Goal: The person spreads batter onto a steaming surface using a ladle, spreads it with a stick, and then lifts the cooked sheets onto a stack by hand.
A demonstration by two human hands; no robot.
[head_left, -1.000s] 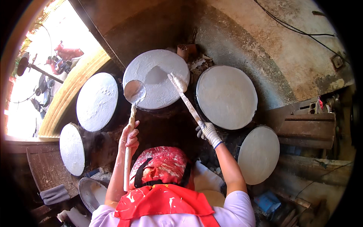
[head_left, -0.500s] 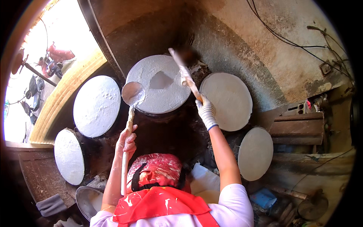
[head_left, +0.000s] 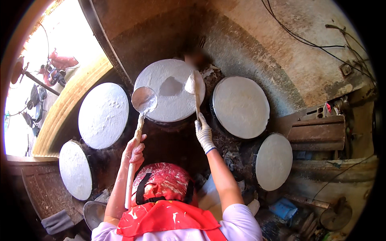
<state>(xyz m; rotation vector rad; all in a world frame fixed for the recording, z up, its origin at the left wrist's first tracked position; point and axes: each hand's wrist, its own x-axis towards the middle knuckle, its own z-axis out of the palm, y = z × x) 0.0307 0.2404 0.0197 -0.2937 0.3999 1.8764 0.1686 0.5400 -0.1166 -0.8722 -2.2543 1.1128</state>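
Note:
My left hand (head_left: 134, 152) is wrapped round the pale handle of a ladle (head_left: 144, 100). The ladle's round bowl, coated with white paste, hangs over the left edge of the centre round pan (head_left: 144, 76). White batter covers that pan, apart from a bare grey patch in its middle. In a striped work glove, my right hand (head_left: 205, 134) grips a wooden spatula (head_left: 196, 96). Its white-coated head is over the pan's right side; whether it touches the batter I cannot tell.
White-topped round pans stand in an arc: two on the left (head_left: 103, 115) and two on the right (head_left: 241, 107). A blue item (head_left: 283, 209) lies low right. A metal basin (head_left: 94, 215) and a grey cloth (head_left: 57, 221) are low left. Cables (head_left: 293, 36) hang on the wall.
My right hand has moved left with the spatula, and its head has come down over the centre pan's right side. My left hand and the ladle are nearly where they were.

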